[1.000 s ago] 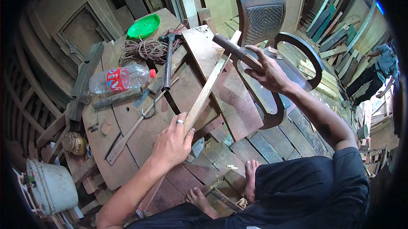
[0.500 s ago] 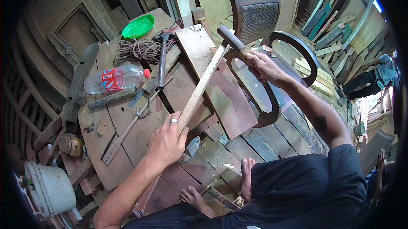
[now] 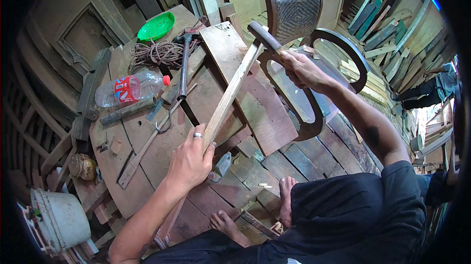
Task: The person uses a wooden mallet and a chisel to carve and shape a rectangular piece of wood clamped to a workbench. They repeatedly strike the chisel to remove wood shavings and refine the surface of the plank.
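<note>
My left hand (image 3: pixel 189 158), with a ring on one finger, is closed around the lower part of a long pale wooden strip (image 3: pixel 229 96). The strip slants away up and to the right. In my right hand (image 3: pixel 304 70) is a dark bar-shaped tool (image 3: pixel 264 36) with a brownish part by the fingers; its exact kind cannot be told. The tool lies across the strip's far end and appears to touch it. Under the strip's upper half is a wide wooden board (image 3: pixel 267 117), resting slantwise on the wooden worktable (image 3: pixel 164 153).
On the table lie a hammer (image 3: pixel 185 65), a coil of rope (image 3: pixel 159 54), a green basket (image 3: pixel 156 26), a plastic bottle (image 3: pixel 132 89) and a handsaw (image 3: pixel 140 162). A dark armchair (image 3: pixel 294 16) stands beyond my right hand. A white bucket (image 3: pixel 61 217) is at lower left; another person (image 3: pixel 431 87) is at far right.
The tool and my right hand have shifted slightly up and left in the picture, as has most of the scene. Both hands keep their hold. At the right edge, another person's arm has moved.
</note>
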A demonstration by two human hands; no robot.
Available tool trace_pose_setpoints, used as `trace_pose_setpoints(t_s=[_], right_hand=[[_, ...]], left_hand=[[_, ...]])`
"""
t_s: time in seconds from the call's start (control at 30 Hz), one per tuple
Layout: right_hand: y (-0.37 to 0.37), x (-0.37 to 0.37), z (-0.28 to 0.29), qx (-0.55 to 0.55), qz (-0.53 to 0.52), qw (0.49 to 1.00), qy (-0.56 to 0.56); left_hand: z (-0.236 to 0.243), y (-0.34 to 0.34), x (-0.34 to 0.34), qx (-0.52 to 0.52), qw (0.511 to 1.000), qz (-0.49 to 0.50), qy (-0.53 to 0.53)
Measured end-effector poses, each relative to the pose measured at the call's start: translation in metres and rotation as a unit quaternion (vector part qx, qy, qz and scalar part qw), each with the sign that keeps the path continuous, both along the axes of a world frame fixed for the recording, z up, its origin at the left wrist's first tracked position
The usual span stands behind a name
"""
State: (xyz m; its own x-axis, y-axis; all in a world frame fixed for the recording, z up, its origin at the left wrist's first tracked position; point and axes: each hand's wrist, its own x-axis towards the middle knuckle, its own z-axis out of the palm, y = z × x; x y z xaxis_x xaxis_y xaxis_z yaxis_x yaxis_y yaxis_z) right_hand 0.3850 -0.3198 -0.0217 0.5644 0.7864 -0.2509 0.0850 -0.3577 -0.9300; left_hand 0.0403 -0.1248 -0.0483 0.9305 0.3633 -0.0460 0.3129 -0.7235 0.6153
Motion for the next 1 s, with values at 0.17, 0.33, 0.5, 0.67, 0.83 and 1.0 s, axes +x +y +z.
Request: trace_pose_setpoints(t_s=[0.17,0.33,0.5,0.67,0.83,1.0], right_hand=[[0.002,-0.029,-0.007,-0.023,0.027,0.927,-0.374],[-0.001,-0.065,-0.013,-0.025,0.153,0.876,-0.456],[-0.007,-0.029,-0.006,-0.092,0.082,0.868,-0.48],[-0.009,-0.041,-0.003,-0.115,0.084,0.885,-0.443],[-0.013,-0.036,-0.001,-0.108,0.128,0.848,-0.502],[-0.008,-0.014,0.003,-0.153,0.063,0.855,-0.491]], left_hand=[[-0.003,0.0,0.0,0.008,1.0,0.002,0.01],[0.006,-0.001,0.0,0.001,1.0,0.007,0.026],[0.001,-0.002,0.002,0.013,1.0,0.001,0.019],[-0.006,-0.002,0.0,0.05,0.998,-0.02,-0.022],[0.0,-0.004,0.0,0.033,0.999,-0.004,-0.003],[0.003,-0.004,0.003,0.003,1.0,0.006,0.021]])
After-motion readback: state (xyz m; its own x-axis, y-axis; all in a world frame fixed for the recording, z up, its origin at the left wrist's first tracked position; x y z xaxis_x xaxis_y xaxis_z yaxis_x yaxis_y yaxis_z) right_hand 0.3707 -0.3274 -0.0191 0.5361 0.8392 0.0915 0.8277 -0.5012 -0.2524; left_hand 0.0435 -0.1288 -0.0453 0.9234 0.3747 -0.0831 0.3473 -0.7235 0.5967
